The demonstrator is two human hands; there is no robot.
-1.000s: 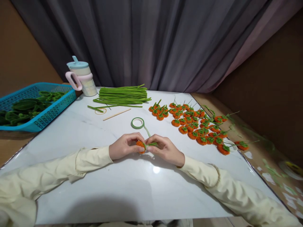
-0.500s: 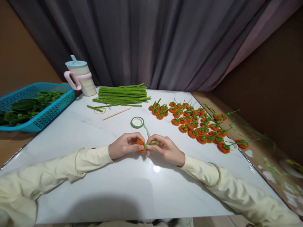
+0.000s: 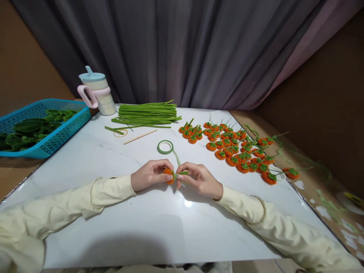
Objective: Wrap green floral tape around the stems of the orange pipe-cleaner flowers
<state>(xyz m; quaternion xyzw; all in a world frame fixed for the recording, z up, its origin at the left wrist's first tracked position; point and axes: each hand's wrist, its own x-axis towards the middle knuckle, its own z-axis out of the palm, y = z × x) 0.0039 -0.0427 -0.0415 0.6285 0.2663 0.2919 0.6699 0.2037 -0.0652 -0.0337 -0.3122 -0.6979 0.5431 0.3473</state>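
Note:
A small orange pumpkin (image 3: 168, 176) of fuzzy craft stem, with a green top, is pinched in my left hand (image 3: 152, 175). My right hand (image 3: 200, 180) is closed on the pumpkin's green stem (image 3: 183, 173), thumb and forefinger pressed together where pale green tape meets it. That tape (image 3: 176, 157) runs up from my right fingers to its roll (image 3: 165, 147), which lies flat on the white table just beyond my hands. The fingers hide part of the join between tape and stem.
Green chenille stems (image 3: 148, 115) lie bundled at the back, near a wooden stick (image 3: 140, 137) and a rubber band (image 3: 120, 133). Several orange pumpkins (image 3: 231, 161) cover the right side. A lidded tumbler (image 3: 105, 102) and a blue basket (image 3: 45, 148) of green leaf shapes stand left.
Almost nothing differs. Both hands keep the same hold on the pumpkin and its stem, with only a tiny shift in the fingers.

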